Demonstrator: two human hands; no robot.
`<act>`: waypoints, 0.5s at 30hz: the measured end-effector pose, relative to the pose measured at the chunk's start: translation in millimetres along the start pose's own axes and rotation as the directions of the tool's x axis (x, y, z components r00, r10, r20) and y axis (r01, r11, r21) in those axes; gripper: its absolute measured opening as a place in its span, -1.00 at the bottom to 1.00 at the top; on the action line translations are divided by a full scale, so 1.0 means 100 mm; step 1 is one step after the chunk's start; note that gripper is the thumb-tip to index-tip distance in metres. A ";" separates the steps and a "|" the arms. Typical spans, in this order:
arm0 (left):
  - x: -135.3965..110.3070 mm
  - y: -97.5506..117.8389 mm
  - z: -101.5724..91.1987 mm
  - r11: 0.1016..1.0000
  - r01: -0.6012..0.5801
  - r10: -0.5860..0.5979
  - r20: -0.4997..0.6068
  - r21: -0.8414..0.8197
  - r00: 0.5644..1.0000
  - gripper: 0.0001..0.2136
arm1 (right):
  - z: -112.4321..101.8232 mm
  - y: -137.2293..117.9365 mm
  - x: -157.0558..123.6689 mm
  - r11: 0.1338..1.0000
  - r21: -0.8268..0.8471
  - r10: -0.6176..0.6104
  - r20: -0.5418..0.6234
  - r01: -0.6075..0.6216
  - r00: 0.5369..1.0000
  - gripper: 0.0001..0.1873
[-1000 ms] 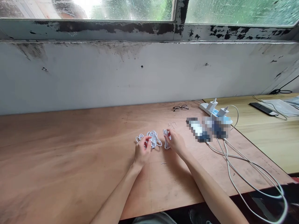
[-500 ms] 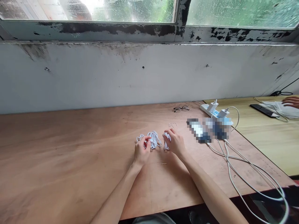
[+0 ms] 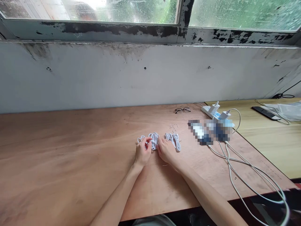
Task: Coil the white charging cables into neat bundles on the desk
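Note:
A loosely coiled white cable (image 3: 154, 137) lies on the wooden table between my hands. My left hand (image 3: 143, 152) is closed on its left side, thumb and fingers pinching a stretch near a small white end. At the coil's right edge, my right hand (image 3: 167, 151) has its thumb and fingertips on the cable; its grip is partly hidden. Another white cable loop (image 3: 140, 138) shows just beyond my left hand. Past my right hand lie two bundled white cables, one (image 3: 168, 136) partly covered by the fingers and one (image 3: 177, 143) further right.
Thin wire ties (image 3: 174, 126) lie behind the bundles, and another tie (image 3: 165, 165) lies nearer me. Eyeglasses (image 3: 182, 110) rest at the back. To the right are a power strip (image 3: 205, 109) with chargers, pixelated devices (image 3: 199, 131) and long cables (image 3: 255, 169) hanging over the edge.
My right hand has moved left from the right-hand bundle to the middle coil, uncovering two bundles. My left hand has stayed in place. Another person's hand at the far right has left view.

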State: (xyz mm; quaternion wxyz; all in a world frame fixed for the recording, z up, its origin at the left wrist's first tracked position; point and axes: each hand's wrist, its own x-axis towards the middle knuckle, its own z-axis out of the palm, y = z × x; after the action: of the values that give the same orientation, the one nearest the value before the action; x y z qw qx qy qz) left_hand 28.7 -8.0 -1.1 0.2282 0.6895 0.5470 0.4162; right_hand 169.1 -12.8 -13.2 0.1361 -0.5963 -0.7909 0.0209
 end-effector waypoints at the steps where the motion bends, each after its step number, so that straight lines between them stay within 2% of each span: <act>1: 0.00 -0.01 0.01 1.000 -0.003 0.003 0.000 0.001 1.000 -0.84 | 0.00 -0.01 0.01 1.000 0.012 0.025 0.000 -0.025 1.000 -0.78; 4: 0.00 -0.03 0.02 1.000 -0.003 0.003 -0.002 -0.001 1.000 -0.84 | -0.01 -0.07 0.03 0.993 0.045 0.113 -0.009 -0.113 0.994 -0.71; 8: 0.00 -0.03 0.03 1.000 -0.002 0.002 -0.003 -0.004 1.000 -0.84 | 0.01 -0.16 0.06 0.984 -0.008 0.175 -0.019 -0.176 0.984 -0.69; 15: 0.00 -0.01 0.01 1.000 0.006 -0.006 -0.008 0.004 1.000 -0.85 | 0.02 -0.15 0.11 0.987 -0.056 0.149 0.025 -0.148 0.988 -0.75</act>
State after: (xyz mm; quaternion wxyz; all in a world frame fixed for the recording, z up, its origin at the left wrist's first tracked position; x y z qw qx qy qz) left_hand 28.6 -7.7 -2.8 0.2261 0.6867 0.5506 0.4172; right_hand 151.7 -6.9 -10.5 0.1062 -0.6567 -0.7464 0.0183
